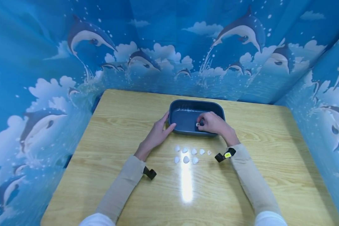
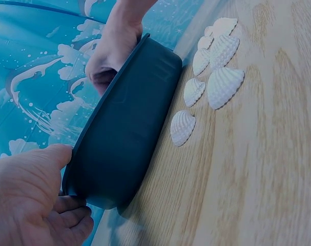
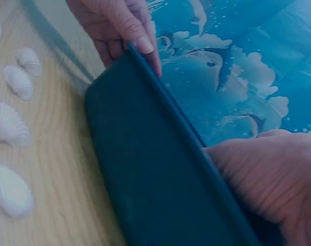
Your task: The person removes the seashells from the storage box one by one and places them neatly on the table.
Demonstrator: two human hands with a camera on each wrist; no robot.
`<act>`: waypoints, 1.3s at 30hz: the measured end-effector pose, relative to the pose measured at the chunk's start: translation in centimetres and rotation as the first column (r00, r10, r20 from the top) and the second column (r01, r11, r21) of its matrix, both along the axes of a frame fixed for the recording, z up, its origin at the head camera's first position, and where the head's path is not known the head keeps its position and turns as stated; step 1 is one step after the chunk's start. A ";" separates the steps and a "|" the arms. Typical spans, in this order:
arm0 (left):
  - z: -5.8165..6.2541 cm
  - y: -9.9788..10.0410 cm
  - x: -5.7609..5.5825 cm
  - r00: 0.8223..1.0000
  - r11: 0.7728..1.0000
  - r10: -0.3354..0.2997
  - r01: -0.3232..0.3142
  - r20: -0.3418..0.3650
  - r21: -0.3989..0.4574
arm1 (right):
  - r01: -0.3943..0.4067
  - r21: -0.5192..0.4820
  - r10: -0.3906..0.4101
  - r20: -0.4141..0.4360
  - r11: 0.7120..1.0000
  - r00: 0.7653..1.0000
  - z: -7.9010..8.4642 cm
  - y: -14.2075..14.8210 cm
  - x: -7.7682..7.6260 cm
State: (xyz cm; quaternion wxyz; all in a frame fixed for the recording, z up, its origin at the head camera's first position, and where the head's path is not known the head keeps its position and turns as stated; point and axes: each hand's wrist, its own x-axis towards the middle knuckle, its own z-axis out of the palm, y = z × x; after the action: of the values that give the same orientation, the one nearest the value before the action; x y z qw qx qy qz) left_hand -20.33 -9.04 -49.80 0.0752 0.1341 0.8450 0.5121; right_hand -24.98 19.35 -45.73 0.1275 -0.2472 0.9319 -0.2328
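A dark blue-grey rectangular basin stands near the back of the wooden table. My left hand grips its left end, with the thumb at the rim and the fingers along the outer wall. Inside the basin, my right hand pinches a small white seashell low over the floor. The wrist views hide that shell behind the wall. In front of the basin, several white ribbed seashells lie in two rows, the back row ending at a small shell on the right.
The light wooden table reaches to a blue dolphin-print curtain behind and at both sides. A bright light reflection falls on the tabletop before the shells. Each wrist carries a small black camera.
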 end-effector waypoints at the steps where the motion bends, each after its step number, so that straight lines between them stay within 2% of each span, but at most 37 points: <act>1: 0.0 0.0 0.0 1.000 1.000 0.000 0.000 0.001 0.002 | 0.004 -0.003 -0.004 -0.007 1.000 1.000 0.2 0.2 0.1; 5: 0.0 0.0 0.0 1.000 1.000 0.002 -0.002 0.000 0.004 | 0.016 -0.026 -0.017 -0.024 1.000 1.000 0.9 1.2 0.6; 12: 0.1 -0.1 -0.1 1.000 1.000 0.001 -0.001 0.004 0.017 | 0.083 -0.049 -0.084 -0.027 0.995 0.996 2.7 2.6 1.8; 17: 0.1 -0.1 -0.1 1.000 1.000 0.003 -0.003 0.007 0.018 | 0.094 -0.054 -0.095 -0.029 0.994 0.995 3.6 3.0 2.8; 25: 0.2 0.1 0.0 1.000 1.000 -0.008 0.008 0.001 0.014 | 0.080 -0.075 -0.087 -0.088 0.994 0.992 4.4 3.5 6.2; 31: 0.2 0.2 0.1 1.000 1.000 -0.007 0.007 0.013 0.003 | 0.047 -0.113 -0.061 -0.126 0.992 0.990 4.0 4.0 8.9; 39: 0.0 0.0 0.0 1.000 1.000 -0.008 0.008 0.012 0.018 | 0.045 -0.176 -0.061 -0.087 0.983 0.994 1.6 4.6 10.4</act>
State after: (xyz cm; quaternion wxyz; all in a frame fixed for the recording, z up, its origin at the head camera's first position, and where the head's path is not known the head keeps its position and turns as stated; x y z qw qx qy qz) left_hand -20.34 -9.06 -49.81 0.0811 0.1351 0.8394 0.5201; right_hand -14.59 23.91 -44.12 0.0561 -0.2431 0.9192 -0.3047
